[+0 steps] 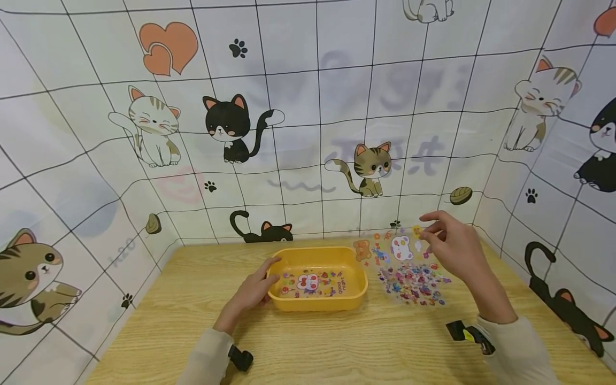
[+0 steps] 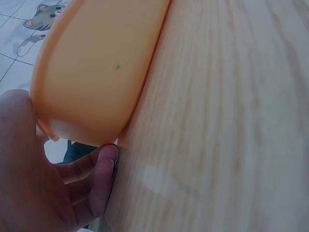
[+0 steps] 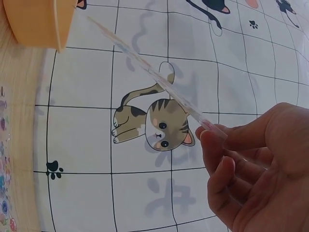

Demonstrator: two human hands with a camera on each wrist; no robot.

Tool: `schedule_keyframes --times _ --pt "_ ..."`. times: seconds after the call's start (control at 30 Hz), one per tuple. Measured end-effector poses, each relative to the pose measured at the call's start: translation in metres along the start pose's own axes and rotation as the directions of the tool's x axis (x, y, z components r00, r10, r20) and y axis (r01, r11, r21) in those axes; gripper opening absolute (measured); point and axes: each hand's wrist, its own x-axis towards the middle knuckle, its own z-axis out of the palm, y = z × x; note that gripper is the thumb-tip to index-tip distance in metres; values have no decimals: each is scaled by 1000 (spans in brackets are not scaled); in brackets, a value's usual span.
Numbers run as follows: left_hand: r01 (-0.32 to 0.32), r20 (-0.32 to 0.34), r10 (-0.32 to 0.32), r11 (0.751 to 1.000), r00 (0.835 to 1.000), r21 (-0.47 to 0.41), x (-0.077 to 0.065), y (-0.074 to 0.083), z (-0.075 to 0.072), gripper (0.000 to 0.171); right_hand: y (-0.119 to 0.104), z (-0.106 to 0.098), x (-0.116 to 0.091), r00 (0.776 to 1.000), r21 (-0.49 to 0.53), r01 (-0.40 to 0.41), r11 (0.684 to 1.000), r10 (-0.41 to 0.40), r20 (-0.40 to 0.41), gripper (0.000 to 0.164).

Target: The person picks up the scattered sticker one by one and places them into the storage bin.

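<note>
A yellow plastic tub (image 1: 317, 303) stands on the table. My left hand (image 1: 252, 286) holds its left end, thumb at the rim and the other fingers curled low against the outside, near the base in the left wrist view (image 2: 72, 179). Inside the tub lies a clear sticker sheet with a bunny print (image 1: 308, 282). To the right of the tub, my right hand (image 1: 452, 246) pinches the edge of another clear sticker sheet (image 1: 400, 248) between thumb and fingers. This sheet is raised above the table and appears nearly edge-on in the right wrist view (image 3: 164, 84).
Several colourful sticker sheets (image 1: 414, 286) lie on the wooden table (image 1: 308, 347), right of the tub and below the raised sheet. A white cat-print cloth (image 1: 298, 123) hangs behind the table and along both sides.
</note>
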Motion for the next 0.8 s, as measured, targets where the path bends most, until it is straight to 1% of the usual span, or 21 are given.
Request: schedule_keyframes --times 0.23,0.47,0.63,0.8 --pt "-2 2 2 1000 1000 -3 -1 2 -1 50 -2 2 2 1000 13 5 1000 -5 3 29" --pt "-5 2 5 1000 1000 -23 -1 2 -1 50 -7 7 3 999 38 9 999 -11 34 29" --pt "1 4 -1 1000 1000 -13 -2 1 1 50 -9 14 2 998 43 16 999 -19 56 29" --pt "-6 2 6 1000 1000 -2 -2 1 0 50 -10 19 0 997 47 4 999 -7 75 29"
